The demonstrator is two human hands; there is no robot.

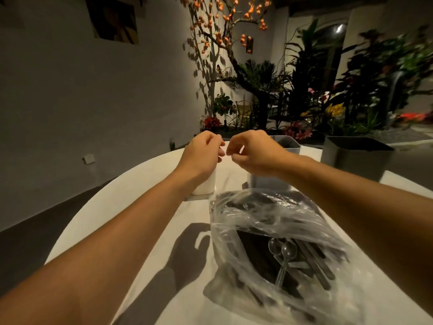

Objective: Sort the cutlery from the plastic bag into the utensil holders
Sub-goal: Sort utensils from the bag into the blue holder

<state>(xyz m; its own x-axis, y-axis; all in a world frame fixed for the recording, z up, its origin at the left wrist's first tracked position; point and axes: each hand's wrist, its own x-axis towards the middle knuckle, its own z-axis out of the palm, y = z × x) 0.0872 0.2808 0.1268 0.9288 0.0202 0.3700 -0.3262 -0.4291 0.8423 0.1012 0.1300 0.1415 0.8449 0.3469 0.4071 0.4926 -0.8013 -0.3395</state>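
**Both hands raised above the holders, bag waiting below**

Forearms fill the lower frame, reaching from both bottom corners toward the middle. Going left to right: the left hand hovers over a white holder, fingers curled in, fingertips meeting those of the right hand at centre frame. Whether anything thin or clear is pinched between them I cannot tell; nothing shows plainly. The right hand is curled likewise, thumb and forefinger drawn narrow together, above a grey holder. Behind it stands a second grey holder, and a larger dark one sits further right.

At lower right lies the plastic bag on the white table, crumpled and half open, with dark cutlery inside and two clear spoons lying on top.

To do this step well, I judge it best to settle which kind goes into which holder first, then lift pieces by the handle, a few of one kind at once. One hand should steady the bag so it does not drag or spill.
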